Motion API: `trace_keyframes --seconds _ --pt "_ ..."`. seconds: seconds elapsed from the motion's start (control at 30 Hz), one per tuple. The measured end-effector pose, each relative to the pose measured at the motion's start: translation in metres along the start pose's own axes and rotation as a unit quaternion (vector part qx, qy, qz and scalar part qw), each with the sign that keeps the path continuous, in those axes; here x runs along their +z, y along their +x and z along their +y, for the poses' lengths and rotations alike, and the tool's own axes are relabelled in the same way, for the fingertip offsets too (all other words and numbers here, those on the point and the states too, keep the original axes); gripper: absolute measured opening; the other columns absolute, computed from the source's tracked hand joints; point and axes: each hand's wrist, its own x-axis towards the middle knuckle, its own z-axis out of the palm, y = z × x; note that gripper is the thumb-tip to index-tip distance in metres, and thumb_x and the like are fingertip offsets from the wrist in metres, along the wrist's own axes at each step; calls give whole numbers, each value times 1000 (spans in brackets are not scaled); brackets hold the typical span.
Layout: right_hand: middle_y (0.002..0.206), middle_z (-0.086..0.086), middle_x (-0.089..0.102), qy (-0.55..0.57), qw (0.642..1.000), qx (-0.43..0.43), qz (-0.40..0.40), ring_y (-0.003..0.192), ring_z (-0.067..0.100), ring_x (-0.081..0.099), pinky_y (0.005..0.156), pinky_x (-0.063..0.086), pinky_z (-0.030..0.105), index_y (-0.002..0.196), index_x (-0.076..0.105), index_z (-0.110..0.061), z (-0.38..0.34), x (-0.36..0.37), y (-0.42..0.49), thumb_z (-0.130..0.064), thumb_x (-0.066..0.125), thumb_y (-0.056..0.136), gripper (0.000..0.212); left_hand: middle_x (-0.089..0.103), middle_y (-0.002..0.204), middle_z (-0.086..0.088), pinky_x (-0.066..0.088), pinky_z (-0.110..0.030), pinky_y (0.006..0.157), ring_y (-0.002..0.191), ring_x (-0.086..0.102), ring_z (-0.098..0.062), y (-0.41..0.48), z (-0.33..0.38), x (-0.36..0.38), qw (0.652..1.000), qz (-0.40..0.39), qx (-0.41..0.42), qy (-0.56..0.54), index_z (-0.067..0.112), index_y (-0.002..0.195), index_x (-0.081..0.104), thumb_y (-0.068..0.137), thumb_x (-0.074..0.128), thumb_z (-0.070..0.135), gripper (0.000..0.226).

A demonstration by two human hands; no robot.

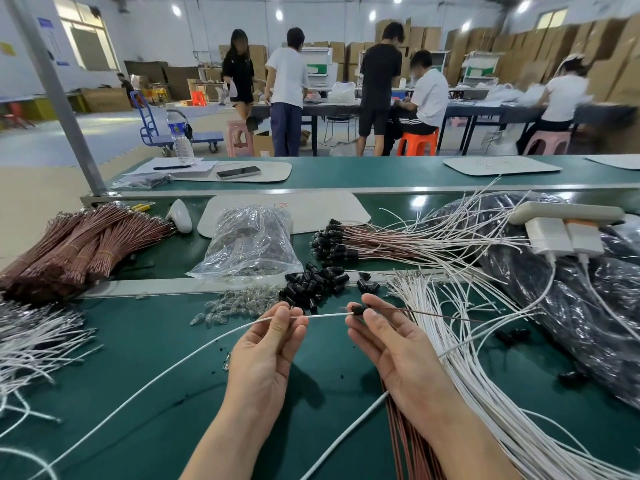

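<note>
White wire [322, 316] is running level between both hands, just above the near table [138, 358]. Its right tip is meeting the black cap [357, 310], and a brown wire [433, 315] is sticking out of the cap's right side. Whether the tip is seated inside: cannot tell.

Risk (judgement): the wire is thin and limp. If it is pushed off-axis it may buckle rather than enter, and a slack hold on the cap could let it twist off the brown wire.

Grip: left hand [266, 348] is pinching the white wire, thumb against fingertips, closed on it. Right hand [394, 344] is pinching the cap between thumb and forefinger, with the other fingers loosely spread.

Around: loose caps [315, 282] are lying just beyond the hands, with bulbs [235, 303] to their left. A white bundle [450, 341] is fanning out at right, and a brown bundle [79, 247] is lying far left.
</note>
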Motion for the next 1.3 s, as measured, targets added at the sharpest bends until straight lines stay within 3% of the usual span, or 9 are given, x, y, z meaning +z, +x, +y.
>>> trace_keyframes --seconds 0.17,0.33,0.57,0.7,0.83,1.0,1.17,1.3 --pt "113 19 74 -19 1000 2 -19 95 26 75 77 60 26 110 74 -7 5 3 -1 -11 71 77 33 76 84 -12 59 -19 60 68 74 -16 -1 -1 0 1000 -14 -11 17 0 93 70 75 70 13 22" --pt "111 17 75 -58 998 -3 -37 97 23 74 79 59 25 104 80 -15 8 6 -4 -17 75 74 30 76 86 -14 59 -22 63 72 74 -17 -8 -6 3 994 -55 -20 90 9 80 82 75 72 16 12" --pt "110 6 77 -111 992 -13 -56 93 16 73 79 57 24 110 79 -23 6 6 -6 -33 76 76 36 74 87 -11 59 -26 63 68 70 -15 -16 -9 7 983 -109 -34 141 8 96 81 77 72 21 24" --pt "100 2 77 -132 989 -17 -61 86 13 71 78 56 24 110 79 -24 7 5 -7 -35 75 77 35 72 89 -14 60 -28 64 70 69 -17 -17 -10 7 982 -115 -37 149 2 105 73 77 74 15 32" --pt "87 2 74 -165 984 -18 -63 78 13 67 77 55 25 110 79 -25 9 6 -7 -37 75 75 37 71 83 -12 60 -29 64 69 68 -16 -19 -12 8 975 -127 -21 181 2 102 70 76 73 16 30" --pt "72 -4 62 -187 981 -20 -44 71 8 60 80 55 29 109 79 -26 12 5 -6 -36 74 76 35 71 82 -10 59 -28 64 73 70 -17 -17 -12 7 977 -122 -14 176 13 82 77 75 75 22 12" --pt "85 -5 73 -184 982 -30 -27 76 7 65 72 54 20 106 80 -29 12 5 -6 -32 75 73 33 74 88 -11 59 -26 65 81 74 -18 -14 -13 5 980 -103 -7 168 19 79 80 75 77 24 7" --pt "89 -4 75 -166 985 -40 -15 75 8 66 68 55 20 105 81 -27 10 6 -6 -28 76 72 33 73 83 -11 59 -24 62 74 74 -18 -10 -13 4 992 -52 5 116 12 80 77 74 76 19 10"
